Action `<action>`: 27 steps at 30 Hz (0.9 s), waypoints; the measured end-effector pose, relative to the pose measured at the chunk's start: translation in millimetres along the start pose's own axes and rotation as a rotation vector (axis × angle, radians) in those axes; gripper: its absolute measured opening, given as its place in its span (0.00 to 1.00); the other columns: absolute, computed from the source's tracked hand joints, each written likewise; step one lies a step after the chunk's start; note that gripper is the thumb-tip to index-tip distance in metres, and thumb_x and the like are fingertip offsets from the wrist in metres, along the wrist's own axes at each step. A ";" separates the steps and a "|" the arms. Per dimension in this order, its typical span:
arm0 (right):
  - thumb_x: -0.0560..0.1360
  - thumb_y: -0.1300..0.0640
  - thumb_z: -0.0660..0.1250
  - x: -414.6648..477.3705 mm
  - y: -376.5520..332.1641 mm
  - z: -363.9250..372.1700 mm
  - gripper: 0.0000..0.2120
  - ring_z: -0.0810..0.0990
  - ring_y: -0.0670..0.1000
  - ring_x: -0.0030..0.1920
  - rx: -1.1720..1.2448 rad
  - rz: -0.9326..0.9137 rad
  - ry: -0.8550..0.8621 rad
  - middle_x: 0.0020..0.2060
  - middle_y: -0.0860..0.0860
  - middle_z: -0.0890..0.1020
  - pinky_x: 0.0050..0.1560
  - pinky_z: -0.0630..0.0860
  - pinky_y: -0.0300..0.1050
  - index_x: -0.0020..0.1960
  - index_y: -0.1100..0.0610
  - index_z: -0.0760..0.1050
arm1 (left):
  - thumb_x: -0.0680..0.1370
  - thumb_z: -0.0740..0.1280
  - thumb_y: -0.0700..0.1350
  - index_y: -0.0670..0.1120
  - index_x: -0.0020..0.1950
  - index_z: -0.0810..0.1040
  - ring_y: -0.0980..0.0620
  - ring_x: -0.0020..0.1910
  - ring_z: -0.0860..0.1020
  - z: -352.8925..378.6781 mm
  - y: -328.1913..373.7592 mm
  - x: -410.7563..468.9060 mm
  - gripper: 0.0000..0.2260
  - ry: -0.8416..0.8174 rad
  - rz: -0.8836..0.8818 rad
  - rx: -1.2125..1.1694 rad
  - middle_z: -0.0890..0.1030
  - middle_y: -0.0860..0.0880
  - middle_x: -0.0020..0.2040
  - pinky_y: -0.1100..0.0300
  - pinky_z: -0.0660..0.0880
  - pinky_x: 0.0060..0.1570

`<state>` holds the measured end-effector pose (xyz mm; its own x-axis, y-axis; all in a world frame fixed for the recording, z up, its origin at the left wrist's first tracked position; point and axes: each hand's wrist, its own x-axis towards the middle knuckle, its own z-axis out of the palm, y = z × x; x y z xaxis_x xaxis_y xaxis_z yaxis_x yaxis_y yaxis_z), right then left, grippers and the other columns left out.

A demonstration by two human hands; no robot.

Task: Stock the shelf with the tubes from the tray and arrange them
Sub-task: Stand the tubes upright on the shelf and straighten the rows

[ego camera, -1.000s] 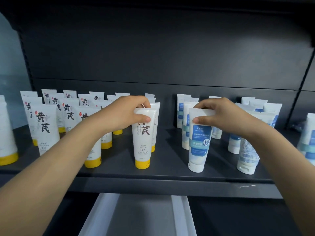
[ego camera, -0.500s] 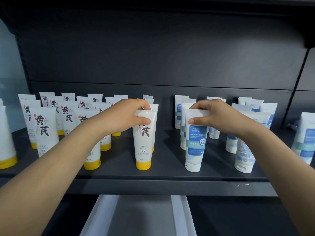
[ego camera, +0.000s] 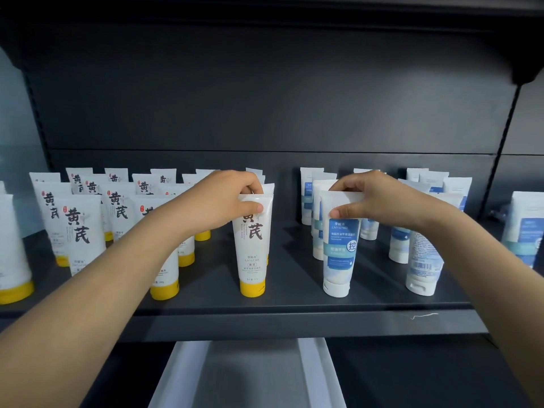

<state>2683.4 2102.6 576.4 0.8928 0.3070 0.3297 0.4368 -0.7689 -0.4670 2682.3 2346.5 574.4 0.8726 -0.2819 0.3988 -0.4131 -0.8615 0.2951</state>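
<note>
Still, hands (ego camera: 226, 201) atop yellow-capped tube (ego camera: 253, 248), blue tube (ego camera: 338, 248)

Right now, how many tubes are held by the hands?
2. The left hand pinches a yellow-capped tube at the shelf middle; the right hand pinches a white-capped tube beside it.

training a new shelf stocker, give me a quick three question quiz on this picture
1. True or false: the left grip pinches the top of a white plastic tube with a yellow cap.
2. The white-and-blue plastic tube in the right grip has which cap colour? A yellow, B white, C black
3. Fill in: the white tube showing its barcode stands on the ___ side of the right grip's tube.
Key: 1 true; 2 B; 3 right
</note>
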 end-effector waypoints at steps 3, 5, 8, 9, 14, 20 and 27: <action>0.72 0.56 0.71 -2.5 -6.9 -1.2 0.09 0.81 0.53 0.51 -0.018 0.022 -0.016 0.51 0.50 0.82 0.55 0.79 0.53 0.52 0.53 0.76 | 0.76 0.66 0.49 0.49 0.55 0.76 0.55 0.50 0.72 1.6 0.6 0.9 0.09 -0.017 0.012 0.030 0.75 0.54 0.52 0.62 0.66 0.39; 0.72 0.56 0.70 -3.1 -8.2 -0.9 0.09 0.80 0.53 0.51 -0.032 0.031 -0.018 0.51 0.50 0.82 0.54 0.79 0.52 0.51 0.52 0.75 | 0.76 0.66 0.48 0.49 0.55 0.76 0.55 0.49 0.72 3.1 0.2 0.6 0.09 -0.018 0.025 0.022 0.77 0.53 0.54 0.67 0.66 0.35; 0.73 0.56 0.70 -2.9 -9.0 -0.3 0.09 0.80 0.52 0.50 -0.056 0.044 -0.017 0.51 0.49 0.81 0.52 0.78 0.49 0.52 0.51 0.75 | 0.77 0.65 0.48 0.49 0.56 0.75 0.55 0.49 0.73 4.3 -1.4 -0.3 0.10 -0.006 0.035 0.012 0.78 0.52 0.58 0.70 0.65 0.35; 0.73 0.56 0.70 -2.4 -9.1 -0.4 0.10 0.80 0.52 0.50 -0.061 0.051 -0.016 0.51 0.49 0.81 0.52 0.79 0.51 0.52 0.51 0.75 | 0.77 0.65 0.48 0.49 0.57 0.75 0.55 0.49 0.73 4.9 -2.1 -0.7 0.10 -0.006 0.039 0.013 0.77 0.52 0.59 0.70 0.65 0.34; 0.71 0.53 0.71 -0.9 -6.1 -3.6 0.10 0.78 0.43 0.43 -0.084 0.040 -0.033 0.44 0.41 0.80 0.45 0.73 0.31 0.52 0.50 0.75 | 0.76 0.66 0.50 0.50 0.58 0.75 0.55 0.52 0.75 2.9 -5.6 0.1 0.12 0.011 0.060 -0.023 0.78 0.53 0.58 0.65 0.71 0.43; 0.73 0.52 0.69 -5.1 -8.1 -17.4 0.09 0.79 0.40 0.47 -0.057 0.030 -0.023 0.47 0.44 0.81 0.43 0.71 0.27 0.53 0.51 0.76 | 0.75 0.65 0.53 0.51 0.55 0.77 0.58 0.52 0.77 -27.9 -0.6 -7.0 0.11 0.037 0.031 -0.170 0.78 0.58 0.50 0.60 0.74 0.54; 0.75 0.46 0.65 -3.4 -18.1 -44.2 0.17 0.78 0.52 0.55 -0.416 -0.014 0.028 0.54 0.50 0.81 0.58 0.74 0.47 0.58 0.56 0.76 | 0.76 0.63 0.55 0.48 0.55 0.77 0.53 0.54 0.76 -61.4 18.9 -8.9 0.13 0.037 -0.022 0.190 0.79 0.52 0.53 0.56 0.74 0.55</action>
<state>2667.6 2090.7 620.0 0.8811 0.3082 0.3586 0.3622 -0.9275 -0.0929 2650.8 2358.7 629.7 0.8691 -0.2496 0.4271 -0.3349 -0.9323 0.1365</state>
